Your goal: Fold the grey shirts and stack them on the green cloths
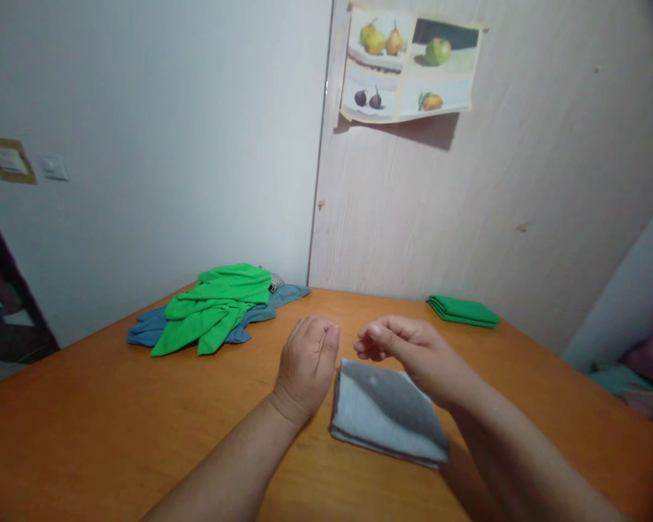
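My two bare hands hang above an orange-brown wooden counter [141,442], on either side of the far edge of a folded grey cloth [386,417]. The cloth lies flat at the near middle of the counter, its layers showing along the near edge and a dark shadow falling across its top. My left hand [307,366], just beyond the cloth's far left corner, is rounded into a loose fist with the thumb along the curled fingers; its palm is hidden, so I cannot tell whether it has hold of anything. My right hand [400,344], above the cloth's far edge, is half open, fingers bent loosely inward near the thumb, with nothing visible in its hold.

At far left, a rumpled bright green cloth [228,304] is heaped over blue cloth [146,330], with a bit of patterned fabric [276,280] showing behind. At far right, well apart from the heap, sits a neatly folded dark green cloth [462,312]. On the wall behind, a sheet of fruit paintings [408,72] shows pears, a green apple and figs, its lower edge curling away. A white switch [53,167] is at left.
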Motion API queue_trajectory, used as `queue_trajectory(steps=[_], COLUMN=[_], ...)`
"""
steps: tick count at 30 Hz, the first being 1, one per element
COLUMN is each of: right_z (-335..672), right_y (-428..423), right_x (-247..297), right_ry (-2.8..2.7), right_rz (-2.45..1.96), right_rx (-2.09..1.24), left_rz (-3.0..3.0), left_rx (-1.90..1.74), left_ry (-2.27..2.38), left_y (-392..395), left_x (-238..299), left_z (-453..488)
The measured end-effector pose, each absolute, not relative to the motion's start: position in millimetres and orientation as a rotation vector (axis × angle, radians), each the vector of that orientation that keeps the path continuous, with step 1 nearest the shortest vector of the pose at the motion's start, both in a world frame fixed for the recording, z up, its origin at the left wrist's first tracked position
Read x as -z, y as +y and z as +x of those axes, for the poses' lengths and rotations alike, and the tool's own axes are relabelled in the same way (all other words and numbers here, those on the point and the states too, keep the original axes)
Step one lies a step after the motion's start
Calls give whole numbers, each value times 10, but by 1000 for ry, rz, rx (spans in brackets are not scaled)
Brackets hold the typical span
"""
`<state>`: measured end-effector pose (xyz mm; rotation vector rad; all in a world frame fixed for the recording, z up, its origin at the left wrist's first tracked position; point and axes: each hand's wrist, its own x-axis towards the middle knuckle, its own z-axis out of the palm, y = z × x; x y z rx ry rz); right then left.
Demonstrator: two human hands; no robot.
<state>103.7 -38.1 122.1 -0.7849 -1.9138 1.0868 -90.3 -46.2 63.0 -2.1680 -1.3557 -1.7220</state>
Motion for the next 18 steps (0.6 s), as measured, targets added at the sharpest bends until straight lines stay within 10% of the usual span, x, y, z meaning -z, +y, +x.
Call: queue_trajectory(steps=[18], right_z=[1432], right_y=[-68], right_x=[-406], right_ry=[-1934], right_rz=[-1263], right_rx=[-401], left_rz=[-2776], left_rx=[1222], left_ry=[-1257], left_y=[-560], left_x=[-481], left_z=[-677])
